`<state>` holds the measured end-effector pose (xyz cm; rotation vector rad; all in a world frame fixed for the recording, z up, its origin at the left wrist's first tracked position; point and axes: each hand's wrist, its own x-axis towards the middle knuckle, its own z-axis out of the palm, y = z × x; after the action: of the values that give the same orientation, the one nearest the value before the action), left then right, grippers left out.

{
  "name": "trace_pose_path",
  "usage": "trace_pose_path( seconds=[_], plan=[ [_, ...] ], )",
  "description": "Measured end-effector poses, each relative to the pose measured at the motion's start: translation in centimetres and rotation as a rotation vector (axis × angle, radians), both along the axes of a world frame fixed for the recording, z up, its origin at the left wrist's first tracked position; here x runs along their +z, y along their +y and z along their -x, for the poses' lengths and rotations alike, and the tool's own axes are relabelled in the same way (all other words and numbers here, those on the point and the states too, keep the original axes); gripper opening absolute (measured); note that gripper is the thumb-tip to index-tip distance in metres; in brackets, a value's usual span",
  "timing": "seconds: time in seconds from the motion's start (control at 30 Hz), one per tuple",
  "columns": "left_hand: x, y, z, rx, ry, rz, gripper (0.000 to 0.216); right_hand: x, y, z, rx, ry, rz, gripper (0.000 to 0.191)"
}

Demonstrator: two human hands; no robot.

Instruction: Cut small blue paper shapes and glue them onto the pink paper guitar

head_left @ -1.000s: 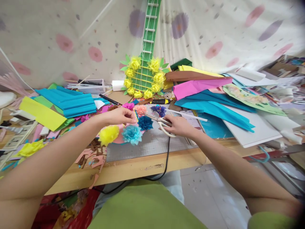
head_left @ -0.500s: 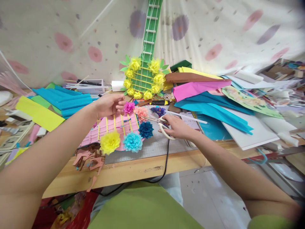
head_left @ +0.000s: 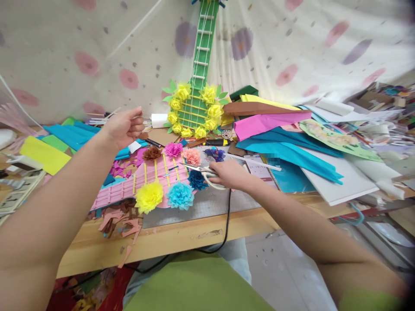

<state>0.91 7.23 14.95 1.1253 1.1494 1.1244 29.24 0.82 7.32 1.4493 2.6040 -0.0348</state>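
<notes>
My right hand point(head_left: 231, 173) grips white-handled scissors point(head_left: 212, 176), whose blades point left over a pink paper guitar point(head_left: 144, 179). Around that guitar's body sit paper flowers: a yellow flower point(head_left: 149, 197), a light blue flower point(head_left: 180, 194), a dark blue flower point(head_left: 197, 179), a salmon flower point(head_left: 191, 156), a magenta flower point(head_left: 174, 149) and a brown flower point(head_left: 152, 153). Yellow strips cross the body. Raised above the guitar's left part is my left hand point(head_left: 125, 128), its fingers curled in; whatever they may hold is too small to make out.
A green paper guitar point(head_left: 197, 110) with yellow roses leans against the patterned curtain point(head_left: 129, 39). Coloured paper sheets point(head_left: 272, 123) are heaped on the right. Paper scraps point(head_left: 119, 220) lie by the wooden table edge point(head_left: 181, 233). A black cable point(head_left: 228, 216) hangs over that edge.
My left hand has moved left and up, away from the pink guitar, uncovering the brown flower. My right hand has shifted slightly left with the scissors, whose blades now look closer together.
</notes>
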Motion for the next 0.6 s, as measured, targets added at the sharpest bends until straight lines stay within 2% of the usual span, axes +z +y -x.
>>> trace_pose_path(
  seconds=[0.07,0.13,0.17,0.3,0.4,0.5,0.6],
  plan=[
    [-0.7,-0.2,-0.2,0.097,0.183,-0.081,0.026,-0.1,0.1,0.6,-0.017,0.020,-0.004,0.037],
    [-1.7,-0.3,-0.6,0.108,0.441,-0.166,0.018,-0.2,0.3,0.9,-0.067,0.054,-0.028,0.038],
    [-2.3,-0.4,-0.8,0.056,0.582,-0.201,0.017,-0.1,0.4,1.0,-0.099,0.070,-0.039,0.039],
    [-4.9,-0.6,-2.4,-0.364,1.099,-0.277,0.045,0.2,0.9,1.3,-0.195,0.112,-0.048,0.039],
    [-7.0,-0.6,-4.2,-0.505,1.439,-0.371,0.042,0.6,1.1,1.5,-0.210,0.104,-0.022,0.039],
    [-8.5,-0.2,-5.4,-0.538,1.586,-0.430,0.030,1.3,1.1,1.9,-0.176,0.071,-0.026,0.047],
    [-9.0,0.3,-5.4,-0.483,1.516,-0.412,0.025,2.9,1.3,2.4,-0.128,-0.002,-0.067,0.048]
  ],
)
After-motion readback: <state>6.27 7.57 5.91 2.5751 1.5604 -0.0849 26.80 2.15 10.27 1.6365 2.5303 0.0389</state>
